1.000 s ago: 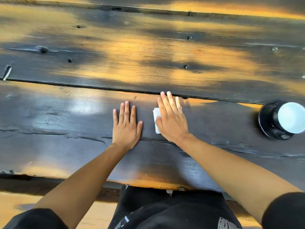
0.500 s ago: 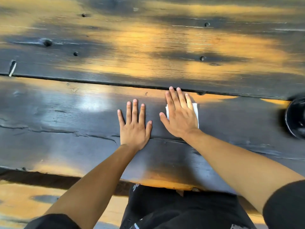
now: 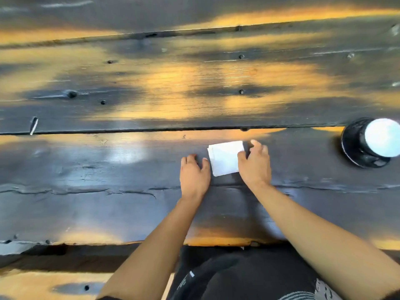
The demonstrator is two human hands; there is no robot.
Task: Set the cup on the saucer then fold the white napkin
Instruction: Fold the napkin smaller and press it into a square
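A white napkin [image 3: 225, 158], folded into a small rectangle, lies flat on the dark wooden table [image 3: 108, 180]. My right hand [image 3: 255, 163] sits at its right edge with curled fingers and the thumb touching the paper. My left hand [image 3: 194, 174] rests just left of the napkin, fingers curled under, thumb near its left edge. At the far right a dark cup [image 3: 381, 137] with a pale inside stands on a black saucer [image 3: 355, 154].
Gaps run between the table's planks, with nail heads and a crack along the near board. The near table edge [image 3: 216, 242] lies just below my forearms, with my dark-clothed lap under it.
Both hands were flat, the right one pressing down on the napkin. Now their fingers are curled, the right hand has slid to the napkin's right edge, and most of the napkin shows.
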